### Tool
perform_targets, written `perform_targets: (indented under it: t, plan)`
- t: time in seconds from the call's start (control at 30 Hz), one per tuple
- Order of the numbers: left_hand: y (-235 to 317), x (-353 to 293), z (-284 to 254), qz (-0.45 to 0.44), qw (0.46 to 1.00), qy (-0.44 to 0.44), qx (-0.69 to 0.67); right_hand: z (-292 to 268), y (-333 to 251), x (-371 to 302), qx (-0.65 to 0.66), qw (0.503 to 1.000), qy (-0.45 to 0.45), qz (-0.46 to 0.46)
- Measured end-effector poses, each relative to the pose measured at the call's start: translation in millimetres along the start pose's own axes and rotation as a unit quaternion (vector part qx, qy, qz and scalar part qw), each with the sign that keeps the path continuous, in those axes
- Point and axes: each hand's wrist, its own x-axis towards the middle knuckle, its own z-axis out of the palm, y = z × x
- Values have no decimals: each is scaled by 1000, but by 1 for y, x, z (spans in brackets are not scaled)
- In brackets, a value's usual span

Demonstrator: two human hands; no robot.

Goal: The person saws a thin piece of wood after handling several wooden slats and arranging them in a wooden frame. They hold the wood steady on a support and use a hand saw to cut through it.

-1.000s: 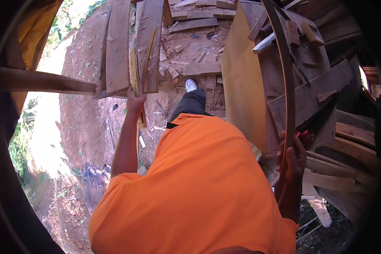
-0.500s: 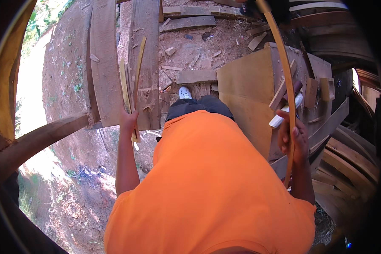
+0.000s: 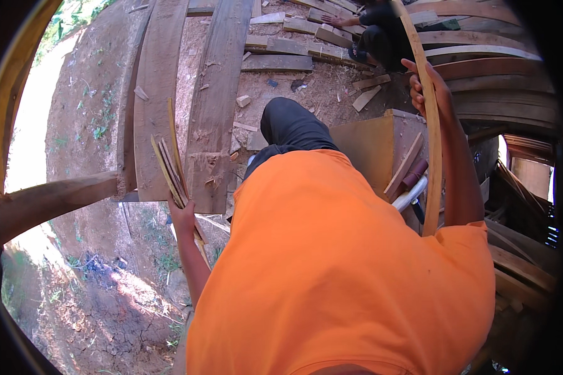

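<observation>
Progress: bundle of thin yellow-and-brown wooden strips (image 3: pixel 167 164) gathered in left hand (image 3: pixel 182 215), fingers clamped on it, by the broad grey-brown wooden planks (image 3: pixel 216 94). Long, curved, light-brown wooden strip (image 3: pixel 434 156) crosses right hand (image 3: pixel 441 94); fingers part-curled, cannot tell whether clamped. Neither load set down.

Unclear: bundle count; curved strip's top end blurred, lower end near orange shirt (image 3: pixel 338 256) indistinct.
</observation>
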Motion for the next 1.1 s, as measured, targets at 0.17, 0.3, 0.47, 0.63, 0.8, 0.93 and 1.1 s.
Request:
perform_targets:
  t: [0.17,0.3,0.47,0.63,0.8,0.93,1.1]
  plan:
    - [34,-20,16,-13,999,40,13,-38,8,89,-76,989,80,103]
    - [79,-27,44,36,995,77,45,-66,21,178,-128,972,94,173]
    - [132,27,109,76,994,76,35,-91,19,264,-162,962,68,210]
    - [210,74,170,-31,996,28,72,-123,45,332,-148,955,25,256]
    - [258,97,212,-77,985,36,150,-151,82,381,-94,949,12,302]
    - [230,121,211,-83,978,66,180,-158,103,419,-24,944,1,329]
    - [244,145,203,-144,987,16,66,-154,112,441,-1,942,7,335]
